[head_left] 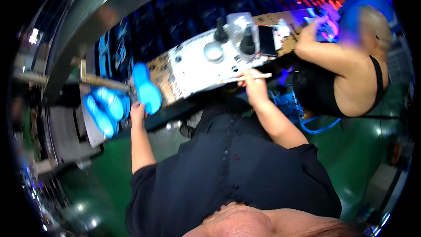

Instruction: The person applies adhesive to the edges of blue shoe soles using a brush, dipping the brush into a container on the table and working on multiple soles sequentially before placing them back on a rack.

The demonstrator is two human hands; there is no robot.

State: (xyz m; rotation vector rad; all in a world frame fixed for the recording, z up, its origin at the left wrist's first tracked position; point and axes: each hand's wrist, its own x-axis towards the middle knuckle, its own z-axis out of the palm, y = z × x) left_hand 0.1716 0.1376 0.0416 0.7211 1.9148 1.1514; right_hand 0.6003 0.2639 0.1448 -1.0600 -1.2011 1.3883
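A blue shoe sole (148,91) lies at the left end of the work surface, its wide end toward me. My left hand (137,111) is closed at the near edge of that sole; its fingertips are partly hidden. Farther left, several more blue soles (101,109) lie together. My right hand (253,86) grips a thin pale-handled brush (262,76), its tip pointing left over the white board (188,72). On the board stand a round whitish bowl (213,52) and two dark bottles with pointed tops, one of them the nearer bottle (247,44).
Speckled brown cardboard (161,71) lies under the board. A clear plastic bag (239,21) and a dark flat object (267,41) sit at the board's far right. A co-worker (346,66) sits at the right beside a blue-framed stool (307,120). A metal beam (70,30) curves along the left.
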